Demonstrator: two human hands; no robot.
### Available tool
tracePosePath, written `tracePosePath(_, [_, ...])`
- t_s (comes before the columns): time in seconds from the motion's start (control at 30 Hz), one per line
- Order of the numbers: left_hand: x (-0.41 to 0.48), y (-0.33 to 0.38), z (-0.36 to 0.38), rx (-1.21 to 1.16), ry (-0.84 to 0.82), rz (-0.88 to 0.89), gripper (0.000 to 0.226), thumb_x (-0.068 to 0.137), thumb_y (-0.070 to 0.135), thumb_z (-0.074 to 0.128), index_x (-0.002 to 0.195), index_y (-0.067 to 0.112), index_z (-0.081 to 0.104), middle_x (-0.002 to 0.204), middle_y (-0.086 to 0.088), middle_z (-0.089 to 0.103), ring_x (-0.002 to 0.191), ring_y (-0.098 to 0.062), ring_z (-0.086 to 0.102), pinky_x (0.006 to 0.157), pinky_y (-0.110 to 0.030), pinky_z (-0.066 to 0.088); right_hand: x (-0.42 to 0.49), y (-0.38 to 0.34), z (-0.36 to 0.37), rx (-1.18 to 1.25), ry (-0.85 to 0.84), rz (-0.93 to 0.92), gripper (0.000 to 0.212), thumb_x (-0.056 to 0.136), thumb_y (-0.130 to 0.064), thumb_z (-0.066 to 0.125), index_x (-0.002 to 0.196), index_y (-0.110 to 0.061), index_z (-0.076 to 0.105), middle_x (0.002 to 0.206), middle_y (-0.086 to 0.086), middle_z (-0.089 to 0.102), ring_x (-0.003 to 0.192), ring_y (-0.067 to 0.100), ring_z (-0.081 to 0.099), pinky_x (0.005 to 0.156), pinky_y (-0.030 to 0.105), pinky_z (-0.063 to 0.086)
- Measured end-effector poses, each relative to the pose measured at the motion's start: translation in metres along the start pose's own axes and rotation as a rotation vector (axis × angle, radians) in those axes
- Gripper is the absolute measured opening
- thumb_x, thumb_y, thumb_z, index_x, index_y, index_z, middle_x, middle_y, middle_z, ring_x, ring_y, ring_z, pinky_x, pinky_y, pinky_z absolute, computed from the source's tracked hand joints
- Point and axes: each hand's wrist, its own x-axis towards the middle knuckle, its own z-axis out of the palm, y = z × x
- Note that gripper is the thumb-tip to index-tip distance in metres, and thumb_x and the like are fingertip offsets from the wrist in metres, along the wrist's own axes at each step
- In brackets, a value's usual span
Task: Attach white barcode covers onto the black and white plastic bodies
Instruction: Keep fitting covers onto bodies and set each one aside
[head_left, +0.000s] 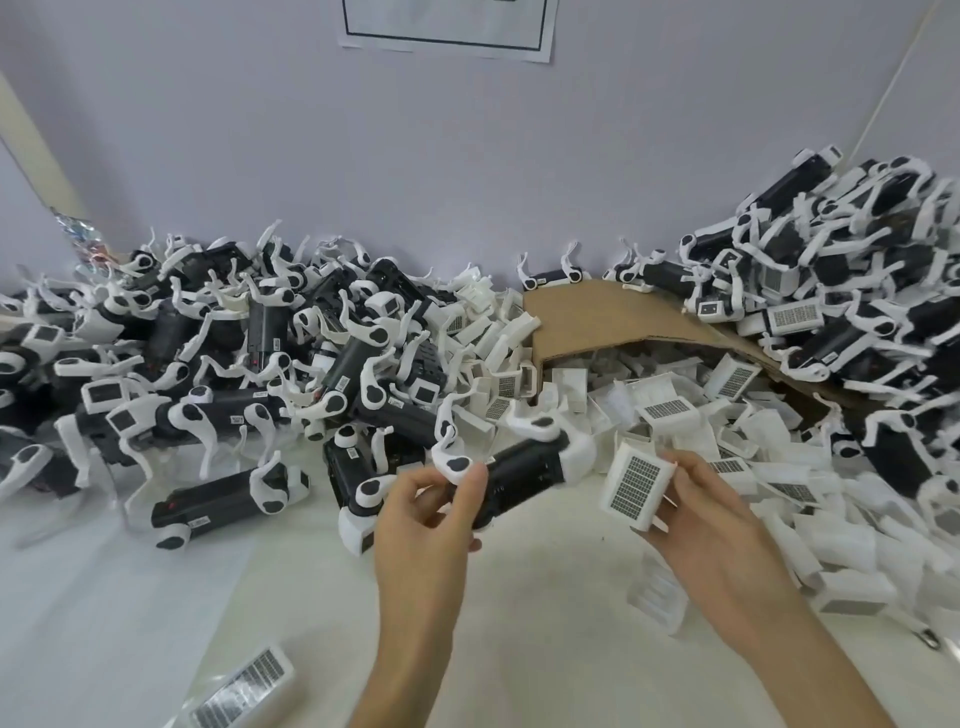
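While my left hand (431, 519) pinches the black body (524, 467), my right hand (711, 525) grips the barcode cover (636, 486) just beside the body's far end — on its long axis.

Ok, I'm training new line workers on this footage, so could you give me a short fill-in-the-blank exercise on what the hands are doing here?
1. The left hand grips a plastic body coloured black and ____.
2. The right hand pinches a white cover printed with a ____ pattern.
3. A sheet of brown ____ lies over the pile of loose covers.

Missing words: white; barcode; cardboard.
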Motion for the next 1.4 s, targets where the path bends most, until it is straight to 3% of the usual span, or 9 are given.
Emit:
tracePosePath(0.23, [-0.004, 0.000, -0.004, -0.465, -0.311, -0.278, 0.053, 0.075, 0.029, 0.074, 0.117, -0.001, 0.063, 0.093, -0.012, 0.072, 0.062, -0.019, 0.064, 0.072, -0.032, 0.060, -0.011, -0.004, 0.011, 0.052, -0.062, 0.088, 0.023, 0.083, -0.017, 0.054, 0.103, -0.020, 0.066, 0.083, 0.001, 0.066, 0.068, 0.013, 0.060, 0.060, 0.026, 0.046])
tracePosePath(0.47, [-0.014, -0.002, 0.002, -0.458, -0.634, -0.310, 0.034, 0.087, 0.032, 0.069, 0.115, 0.013, 0.074, 0.100, -0.011, 0.071, 0.071, -0.020, 0.067, 0.079, -0.033, 0.059, -0.012, -0.009, 0.003, 0.426, -0.144, 0.229, 0.031, 0.093, -0.040, 0.061, 0.099, -0.010, 0.067, 0.072, 0.000, 0.044, 0.055, 0.011, 0.039, 0.046, 0.021, 0.040])
tracePosePath(0.57, [-0.019, -0.002, 0.007, -0.374, -0.733, -0.292, 0.050, 0.089, 0.031, 0.065, 0.136, 0.015, 0.060, 0.114, -0.014, 0.070, 0.084, -0.026, 0.070, 0.083, -0.035, 0.058, -0.012, -0.008, 0.003, 0.393, -0.164, 0.214, 0.045, 0.066, -0.012, 0.083, 0.101, -0.012, 0.054, 0.071, 0.000, 0.039, 0.057, 0.010, 0.032, 0.047, 0.020, 0.040])
tracePosePath(0.67, [-0.024, -0.004, 0.011, -0.370, -0.695, -0.333, 0.067, 0.083, 0.018, 0.070, 0.145, 0.022, 0.044, 0.121, -0.023, 0.069, 0.097, -0.040, 0.072, 0.080, -0.038, 0.059, -0.011, -0.002, 0.005, 0.227, -0.180, 0.154, 0.036, 0.064, -0.012, 0.071, 0.095, -0.014, 0.052, 0.070, 0.001, 0.043, 0.056, 0.011, 0.030, 0.052, 0.024, 0.036])
tracePosePath(0.77, [-0.028, -0.006, 0.014, -0.268, -0.605, -0.226, 0.061, 0.087, 0.004, 0.074, 0.141, 0.023, 0.052, 0.118, -0.027, 0.065, 0.096, -0.044, 0.072, 0.081, -0.041, 0.061, -0.012, 0.000, 0.006, 0.164, -0.255, 0.086, 0.038, 0.064, -0.021, 0.071, 0.095, -0.013, 0.052, 0.076, 0.006, 0.049, 0.058, 0.015, 0.036, 0.057, 0.028, 0.038])
tracePosePath(0.97, [-0.039, -0.005, 0.024, -0.097, -0.434, 0.025, 0.050, 0.088, 0.001, 0.073, 0.128, 0.029, 0.062, 0.118, -0.022, 0.065, 0.082, -0.028, 0.076, 0.074, -0.026, 0.060, -0.012, 0.011, 0.010, -0.108, -0.154, -0.017, 0.023, 0.073, -0.022, 0.075, 0.093, -0.017, 0.066, 0.084, 0.000, 0.057, 0.071, 0.013, 0.049, 0.070, 0.029, 0.043])
tracePosePath(1.07, [-0.043, -0.009, 0.028, -0.069, -0.412, 0.078, 0.046, 0.087, 0.004, 0.074, 0.119, 0.036, 0.063, 0.117, -0.023, 0.066, 0.080, -0.024, 0.077, 0.075, -0.026, 0.060, -0.012, 0.020, 0.016, -0.292, -0.124, -0.133, 0.039, 0.078, -0.027, 0.076, 0.113, -0.015, 0.065, 0.090, -0.009, 0.070, 0.077, 0.005, 0.062, 0.077, 0.030, 0.045])
tracePosePath(1.2, [-0.046, -0.015, 0.028, 0.044, -0.385, 0.188, 0.050, 0.086, 0.010, 0.078, 0.116, 0.047, 0.065, 0.117, 0.010, 0.073, 0.080, -0.010, 0.074, 0.081, -0.023, 0.058, -0.015, 0.029, 0.019, -0.374, -0.099, -0.153, 0.053, 0.079, -0.042, 0.070, 0.128, -0.022, 0.065, 0.121, 0.000, 0.072, 0.113, 0.018, 0.065, 0.091, 0.038, 0.047])
tracePosePath(1.4, [-0.051, -0.025, 0.031, 0.205, -0.420, 0.295, 0.060, 0.085, 0.013, 0.079, 0.131, 0.045, 0.058, 0.083, 0.023, 0.074, 0.070, 0.005, 0.067, 0.070, -0.007, 0.045, -0.017, 0.037, 0.026, -0.318, -0.035, -0.129, 0.052, 0.084, -0.054, 0.058, 0.119, -0.016, 0.069, 0.115, 0.005, 0.074, 0.109, 0.020, 0.069, 0.082, 0.024, 0.053])
